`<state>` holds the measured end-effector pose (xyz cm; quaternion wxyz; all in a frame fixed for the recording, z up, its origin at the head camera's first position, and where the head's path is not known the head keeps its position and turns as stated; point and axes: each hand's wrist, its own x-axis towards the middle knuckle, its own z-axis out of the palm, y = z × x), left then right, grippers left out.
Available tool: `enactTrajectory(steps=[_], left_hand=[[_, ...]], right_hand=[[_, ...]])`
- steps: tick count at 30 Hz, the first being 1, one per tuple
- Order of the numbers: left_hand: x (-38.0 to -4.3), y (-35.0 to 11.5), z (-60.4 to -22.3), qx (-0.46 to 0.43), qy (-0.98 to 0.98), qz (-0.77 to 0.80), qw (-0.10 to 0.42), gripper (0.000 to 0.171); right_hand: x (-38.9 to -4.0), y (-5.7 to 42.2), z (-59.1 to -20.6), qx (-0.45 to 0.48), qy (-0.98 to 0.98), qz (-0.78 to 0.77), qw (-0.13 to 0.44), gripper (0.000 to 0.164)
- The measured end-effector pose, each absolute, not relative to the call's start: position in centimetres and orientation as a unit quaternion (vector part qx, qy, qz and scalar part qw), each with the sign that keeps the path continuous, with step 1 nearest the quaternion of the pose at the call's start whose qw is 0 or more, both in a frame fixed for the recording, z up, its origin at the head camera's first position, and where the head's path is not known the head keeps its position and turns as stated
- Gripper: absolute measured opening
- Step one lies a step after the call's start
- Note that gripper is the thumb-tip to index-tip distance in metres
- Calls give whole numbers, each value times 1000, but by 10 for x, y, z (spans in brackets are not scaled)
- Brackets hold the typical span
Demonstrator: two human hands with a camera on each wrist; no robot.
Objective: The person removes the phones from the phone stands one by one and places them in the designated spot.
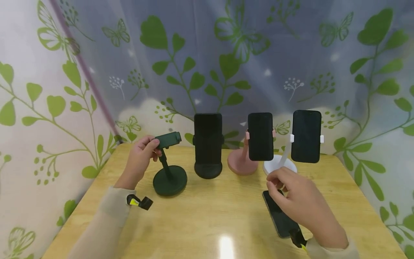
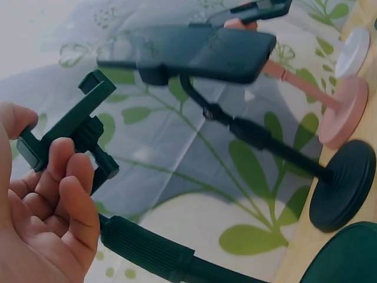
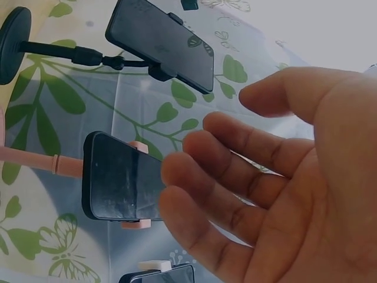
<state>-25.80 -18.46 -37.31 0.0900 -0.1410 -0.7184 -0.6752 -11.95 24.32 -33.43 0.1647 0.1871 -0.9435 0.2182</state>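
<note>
My left hand (image 1: 144,153) pinches the left end of the clamp on a dark green phone stand (image 1: 169,180), thumb on one side and fingers curled under it. The stand's clamp (image 2: 73,127) has no phone in it, and its round base rests on the table. My right hand (image 1: 299,199) is in the air with loosely bent fingers and holds nothing, as its palm (image 3: 294,218) shows in the right wrist view. Below it a black phone (image 1: 281,217) lies flat on the table, partly hidden by that hand.
Right of the green stand, a black stand (image 1: 208,171), a pink stand (image 1: 242,165) and a white stand (image 1: 270,163) each hold an upright phone. They stand along the back of the wooden table (image 1: 194,216), before a leaf-patterned curtain (image 1: 207,54).
</note>
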Motion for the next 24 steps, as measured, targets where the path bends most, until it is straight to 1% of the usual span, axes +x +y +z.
enactTrajectory(steps=[5,8,13,16,19,22,24], left_hand=[[-267,-190,-377,-125,-697,-698,110,24],[-271,-191,-377,-120,-687,-707,118,23],[-274,-192,-384,-149,-672,-716,117,24],[-277,-190,-393,-171,-658,-724,118,23],[-276,-184,-403,-171,-637,-742,122,22],[-273,-176,-411,-157,-604,-768,143,20],[-271,-171,-414,-146,-585,-780,168,20]], right_hand=[[-119,244,-339,214,-935,218,180,12],[-120,245,-338,213,-936,213,180,12],[-118,244,-340,202,-943,211,162,10],[-118,245,-341,211,-940,211,165,11],[-120,244,-342,224,-937,208,167,12],[-121,242,-342,228,-940,204,153,8],[-123,241,-342,229,-942,202,142,9]])
